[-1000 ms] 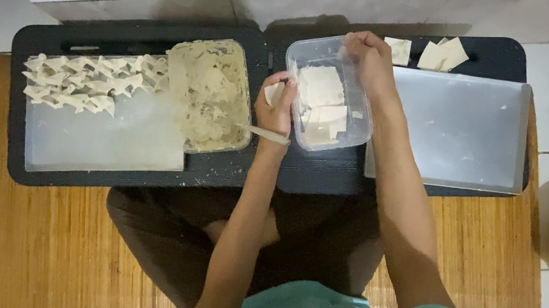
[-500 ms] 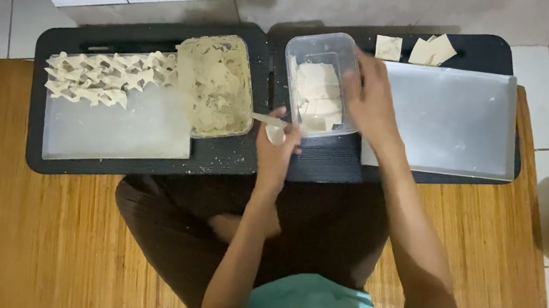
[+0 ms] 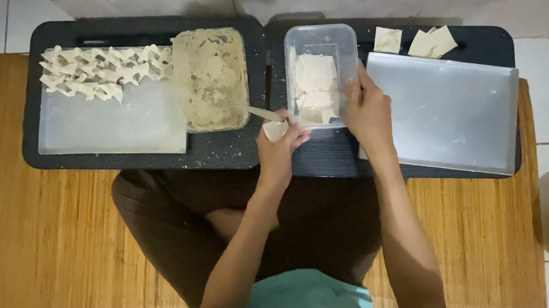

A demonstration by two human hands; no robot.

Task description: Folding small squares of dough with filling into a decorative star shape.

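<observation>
The right hand (image 3: 370,111) gripped the clear tub (image 3: 319,72) of dough sheets, far centre on the black tray (image 3: 229,154). The left hand (image 3: 278,149) pinched a spoon (image 3: 263,114) and a small wrapper (image 3: 274,130) just right of the filling dish (image 3: 211,79).

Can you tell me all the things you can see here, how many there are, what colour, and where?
black trays: two, black, side by side on the floor before the person
folded dumplings: many, pale cream, in rows on the left metal sheet
left metal sheet: one, silvery, on the left black tray
filling tub: one, clear with beige filling, right of the dumplings
wrapper tub: one, clear, holding pale square wrappers, in the middle
right metal sheet: one, silvery, on the right black tray
loose wrappers: about three, cream, above the right sheet
woven mat: one, tan, under the person
left hand: holds a small wrapper and a thin utensil
right hand: grips the wrapper tub's edge
</observation>
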